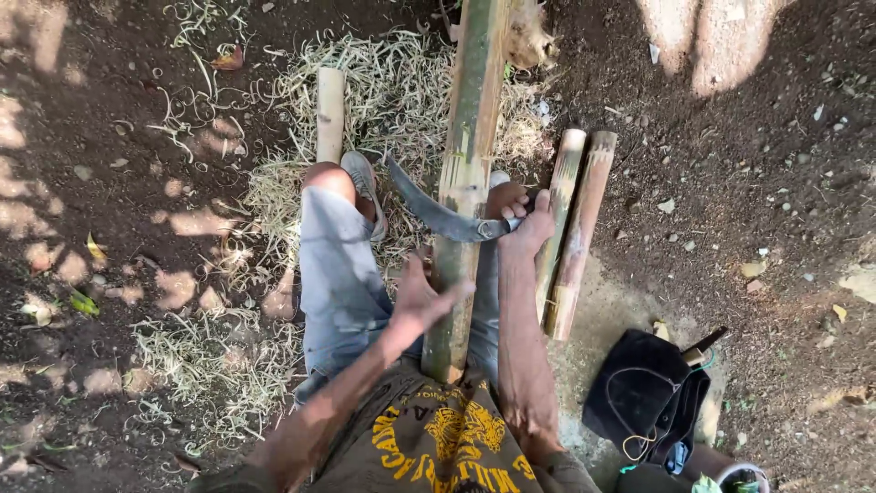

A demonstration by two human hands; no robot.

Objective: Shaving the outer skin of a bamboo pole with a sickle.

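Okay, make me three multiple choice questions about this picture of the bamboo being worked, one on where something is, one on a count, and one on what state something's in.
1. Where do the cut bamboo sections lie?
A. To the right of the long bamboo pole
B. On the dark bag
C. Across the person's knee

2. How many cut sections lie side by side there?
A. One
B. Two
C. Four

3. What is the right hand doing?
A. Resting open on the soil
B. Gripping the handle of the curved knife
C. Holding the bag

Answers:
1. A, they lie on the ground just right of the long bamboo pole.
2. B, two pale tubes lie parallel and touching.
3. B, its fingers are closed on the handle of the curved knife, whose blade crosses the pole, while the left hand steadies the pole lower down.
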